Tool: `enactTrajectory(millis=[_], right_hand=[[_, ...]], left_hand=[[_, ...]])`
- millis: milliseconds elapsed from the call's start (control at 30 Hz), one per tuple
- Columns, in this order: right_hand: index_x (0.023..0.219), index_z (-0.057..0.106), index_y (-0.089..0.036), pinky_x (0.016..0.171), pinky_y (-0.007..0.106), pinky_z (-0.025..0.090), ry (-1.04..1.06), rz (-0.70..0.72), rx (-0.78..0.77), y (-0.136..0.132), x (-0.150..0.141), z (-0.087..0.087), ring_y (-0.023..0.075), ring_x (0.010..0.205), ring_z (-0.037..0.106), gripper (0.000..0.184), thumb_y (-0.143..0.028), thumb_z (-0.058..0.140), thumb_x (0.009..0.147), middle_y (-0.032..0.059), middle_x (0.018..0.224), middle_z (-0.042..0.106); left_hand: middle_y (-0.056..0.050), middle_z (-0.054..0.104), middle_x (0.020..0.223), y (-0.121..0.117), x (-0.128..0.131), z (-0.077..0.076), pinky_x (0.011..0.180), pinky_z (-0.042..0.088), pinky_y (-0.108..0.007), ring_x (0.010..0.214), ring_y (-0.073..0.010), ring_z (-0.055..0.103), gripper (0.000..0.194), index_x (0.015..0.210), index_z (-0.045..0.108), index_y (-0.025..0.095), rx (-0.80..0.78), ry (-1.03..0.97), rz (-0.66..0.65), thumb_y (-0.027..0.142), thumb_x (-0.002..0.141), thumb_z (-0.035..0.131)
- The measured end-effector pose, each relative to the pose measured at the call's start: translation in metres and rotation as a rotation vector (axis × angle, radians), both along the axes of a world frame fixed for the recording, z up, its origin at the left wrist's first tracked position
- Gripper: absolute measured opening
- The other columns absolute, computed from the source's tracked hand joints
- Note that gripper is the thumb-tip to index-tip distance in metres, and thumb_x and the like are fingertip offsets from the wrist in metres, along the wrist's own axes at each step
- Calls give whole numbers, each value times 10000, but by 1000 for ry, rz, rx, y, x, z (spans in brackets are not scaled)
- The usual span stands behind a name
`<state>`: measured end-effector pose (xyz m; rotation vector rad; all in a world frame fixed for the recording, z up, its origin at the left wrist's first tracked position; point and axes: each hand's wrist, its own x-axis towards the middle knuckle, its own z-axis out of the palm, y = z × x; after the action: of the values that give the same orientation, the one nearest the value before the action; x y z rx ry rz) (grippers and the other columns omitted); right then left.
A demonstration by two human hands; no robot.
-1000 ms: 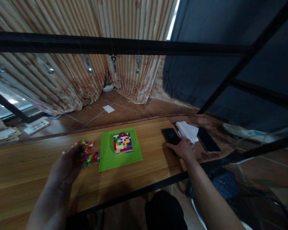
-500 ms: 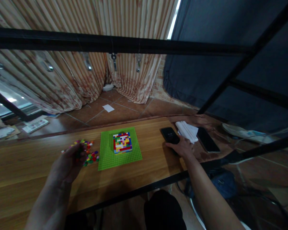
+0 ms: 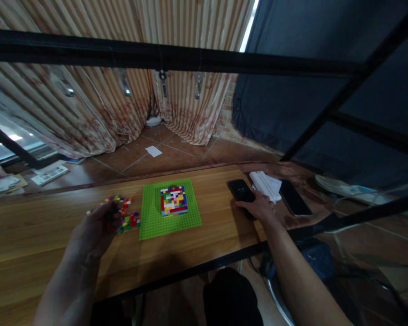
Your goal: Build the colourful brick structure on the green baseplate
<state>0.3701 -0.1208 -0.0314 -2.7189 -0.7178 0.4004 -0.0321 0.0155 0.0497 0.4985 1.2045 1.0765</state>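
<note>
My right hand [image 3: 261, 206] grips the near end of a black smartphone [image 3: 240, 190] that lies on the table, the thumb along its left side. Over the left part of the table my left hand [image 3: 100, 224] is closed with curled fingers; specks of colour show by them, but what they hold is hidden. Just beyond and beside it lies a loose pile of small colourful toy bricks [image 3: 132, 221]. Between my hands rests a green baseplate [image 3: 187, 222], bearing a square block built of multicoloured bricks [image 3: 174, 201].
White papers [image 3: 267, 184] and a second dark phone [image 3: 295, 198] lie right of my right hand. A black metal bar [image 3: 190, 59] crosses ahead, with hooks or clips hanging below it. Striped curtains [image 3: 98, 104] hang behind the wooden table [image 3: 217, 226].
The view has tilted very slightly. Both hands stay almost in place, the right on the smartphone and the left beside the brick pile.
</note>
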Motion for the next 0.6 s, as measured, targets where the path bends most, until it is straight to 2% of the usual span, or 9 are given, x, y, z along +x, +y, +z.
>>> enactTrajectory(millis=[167, 300, 400, 500, 600], right_hand=[[1463, 423, -232, 1046, 599, 353, -1, -5, 5, 2, -1, -1, 447, 1362, 396, 1028, -658, 760, 590, 210, 1444, 448], [1468, 429, -227, 1045, 619, 338, 3, 15, -23, 3, 0, -1, 462, 1385, 361, 1047, -679, 760, 584, 218, 1463, 440], [1455, 456, -231, 1047, 621, 340, 42, 38, 44, -1, 6, 0, 459, 1372, 384, 1032, -669, 775, 576, 198, 1456, 472], [1367, 555, -197, 1045, 561, 384, 211, 99, 210, -14, 20, 6, 411, 1295, 494, 865, -585, 779, 626, 168, 1346, 597], [1287, 613, -166, 969, 435, 485, 337, 185, 299, -29, 36, 12, 319, 1155, 623, 686, -419, 768, 669, 116, 1196, 704]], left_hand=[[14, 576, 592, 1, 0, -1, 355, 409, -106, 404, -45, 492, 248, 755, 574, 107, 4, -16, 15, 48, 930, 408], [16, 581, 590, 1, 1, -2, 370, 437, -117, 408, -51, 510, 260, 750, 574, 108, 8, -3, 16, 43, 932, 401], [18, 585, 595, 1, 1, -1, 369, 436, -111, 407, -48, 510, 258, 762, 579, 110, 8, -16, 18, 48, 938, 401], [18, 584, 586, 0, 1, 0, 369, 429, -102, 404, -45, 509, 255, 766, 581, 109, -6, -25, 31, 48, 939, 404], [21, 585, 575, 0, 2, 1, 380, 445, -108, 399, -49, 516, 271, 759, 575, 117, -8, -9, 33, 43, 943, 389]])
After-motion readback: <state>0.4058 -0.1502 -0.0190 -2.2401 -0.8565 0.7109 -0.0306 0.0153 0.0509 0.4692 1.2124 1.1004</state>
